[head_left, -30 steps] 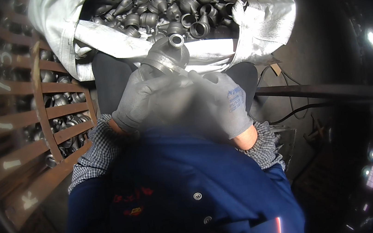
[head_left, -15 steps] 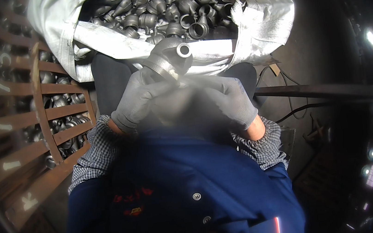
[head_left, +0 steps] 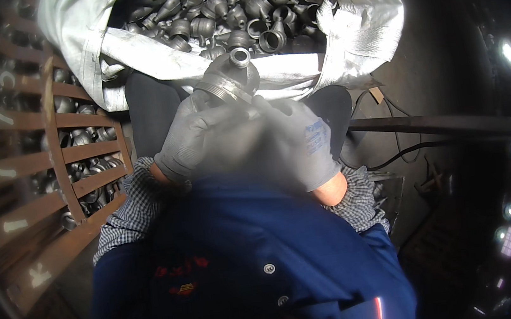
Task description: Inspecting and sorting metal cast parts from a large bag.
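Between my hands is a grey, bulb-shaped metal fitting point(head_left: 234, 78), with a short open neck pointing up and away and a ridged wide rim toward me. My left hand point(head_left: 184, 139), in a grey glove, grips the rim's left side. My right hand point(head_left: 304, 137), gloved alike with blue print on its back, has its fingers closed at the rim's right near edge. A hazy blur covers the lower fingers of both hands, so the fitting's underside is hidden.
A large white woven sack point(head_left: 160, 57) full of similar dark fittings point(head_left: 214, 6) stands open in front of my knees. At left is a brown slatted metal crate point(head_left: 54, 158) holding more fittings. A dark bar point(head_left: 436, 123) and a black cable point(head_left: 408, 152) lie at right.
The fitting has turned so its neck swings left and upward. My right hand has rolled to show its back and moved inward against the rim. The left hand stays nearly in place.
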`<act>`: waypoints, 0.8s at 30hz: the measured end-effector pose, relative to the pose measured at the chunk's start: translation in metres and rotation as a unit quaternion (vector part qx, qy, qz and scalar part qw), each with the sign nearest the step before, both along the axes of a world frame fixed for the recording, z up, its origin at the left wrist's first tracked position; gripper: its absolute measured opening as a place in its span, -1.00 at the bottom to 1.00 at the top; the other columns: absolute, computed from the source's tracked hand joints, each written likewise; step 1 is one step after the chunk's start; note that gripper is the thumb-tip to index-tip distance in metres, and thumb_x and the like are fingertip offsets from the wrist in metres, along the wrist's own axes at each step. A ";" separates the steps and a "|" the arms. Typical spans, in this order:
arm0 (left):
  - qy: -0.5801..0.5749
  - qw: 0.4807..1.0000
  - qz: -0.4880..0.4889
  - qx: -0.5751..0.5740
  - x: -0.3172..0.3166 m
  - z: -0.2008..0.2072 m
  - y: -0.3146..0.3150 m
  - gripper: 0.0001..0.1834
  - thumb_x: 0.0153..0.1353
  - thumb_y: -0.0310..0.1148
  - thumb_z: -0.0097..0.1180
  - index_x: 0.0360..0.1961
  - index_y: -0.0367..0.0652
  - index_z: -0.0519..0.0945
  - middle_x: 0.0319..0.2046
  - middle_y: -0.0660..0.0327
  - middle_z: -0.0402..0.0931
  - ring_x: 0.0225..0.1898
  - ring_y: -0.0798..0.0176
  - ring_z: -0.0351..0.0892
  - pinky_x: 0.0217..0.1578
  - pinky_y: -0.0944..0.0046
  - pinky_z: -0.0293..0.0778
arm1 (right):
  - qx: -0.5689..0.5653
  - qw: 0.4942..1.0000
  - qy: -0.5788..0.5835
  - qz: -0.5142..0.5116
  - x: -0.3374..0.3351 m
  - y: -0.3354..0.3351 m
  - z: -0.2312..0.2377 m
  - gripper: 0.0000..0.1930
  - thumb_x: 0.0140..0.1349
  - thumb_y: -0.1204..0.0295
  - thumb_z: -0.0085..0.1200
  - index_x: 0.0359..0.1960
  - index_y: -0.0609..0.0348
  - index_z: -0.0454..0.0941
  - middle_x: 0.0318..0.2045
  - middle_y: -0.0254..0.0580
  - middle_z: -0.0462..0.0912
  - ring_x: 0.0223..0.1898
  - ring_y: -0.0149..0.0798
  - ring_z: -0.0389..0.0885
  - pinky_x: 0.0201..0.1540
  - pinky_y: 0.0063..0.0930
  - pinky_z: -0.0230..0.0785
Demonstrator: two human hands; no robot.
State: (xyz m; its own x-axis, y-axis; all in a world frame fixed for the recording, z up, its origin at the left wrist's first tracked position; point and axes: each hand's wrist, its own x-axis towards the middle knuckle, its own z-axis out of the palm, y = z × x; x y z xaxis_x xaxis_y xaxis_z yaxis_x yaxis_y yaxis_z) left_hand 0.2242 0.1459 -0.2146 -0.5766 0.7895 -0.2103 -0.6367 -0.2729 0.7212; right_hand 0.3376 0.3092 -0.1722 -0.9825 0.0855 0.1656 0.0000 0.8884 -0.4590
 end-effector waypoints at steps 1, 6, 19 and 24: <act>-0.002 1.000 -0.001 -0.021 0.000 0.000 0.000 -0.50 0.19 -0.62 -0.08 0.19 -0.40 0.21 0.06 -0.02 0.41 0.09 0.12 0.46 0.13 0.14 0.40 | 0.036 0.999 0.004 0.004 0.000 -0.003 -0.002 -0.47 -0.01 0.52 0.06 0.10 -0.09 0.45 -0.29 -0.24 0.55 -0.29 -0.14 0.57 -0.34 -0.30 0.45; -0.083 0.996 0.021 -0.005 0.001 -0.005 -0.003 -0.53 0.27 -0.57 -0.14 0.21 -0.37 0.16 0.12 -0.03 0.32 0.14 0.08 0.39 0.17 0.06 0.35 | 0.075 0.996 -0.035 0.015 0.006 -0.008 -0.009 -0.40 -0.07 0.53 0.07 0.12 -0.11 0.41 -0.39 -0.27 0.48 -0.36 -0.17 0.54 -0.40 -0.27 0.42; -0.030 0.999 0.008 0.030 -0.004 -0.006 -0.005 -0.44 0.21 -0.58 -0.08 0.25 -0.34 0.14 0.13 -0.01 0.33 0.14 0.09 0.40 0.14 0.01 0.38 | -0.158 0.987 -0.040 -0.006 0.012 0.017 0.008 -0.55 0.09 0.56 0.01 0.07 -0.09 0.50 -0.29 -0.14 0.57 -0.27 -0.06 0.58 -0.25 -0.31 0.43; -0.004 1.000 -0.026 -0.003 -0.002 -0.003 -0.006 -0.41 0.17 -0.60 -0.08 0.25 -0.38 0.12 0.13 -0.02 0.33 0.13 0.08 0.41 0.15 0.01 0.37 | -0.092 0.995 -0.020 0.015 0.003 0.012 0.008 -0.55 0.09 0.56 0.02 0.06 -0.09 0.50 -0.31 -0.16 0.57 -0.29 -0.07 0.58 -0.26 -0.31 0.42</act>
State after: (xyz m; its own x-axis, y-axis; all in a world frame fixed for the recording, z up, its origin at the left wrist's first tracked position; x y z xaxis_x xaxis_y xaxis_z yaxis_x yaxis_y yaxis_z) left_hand 0.2222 0.1401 -0.2175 -0.5333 0.8170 -0.2195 -0.6557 -0.2353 0.7174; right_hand 0.3403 0.3209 -0.1638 -0.9905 0.0820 0.1108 -0.0033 0.7894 -0.6139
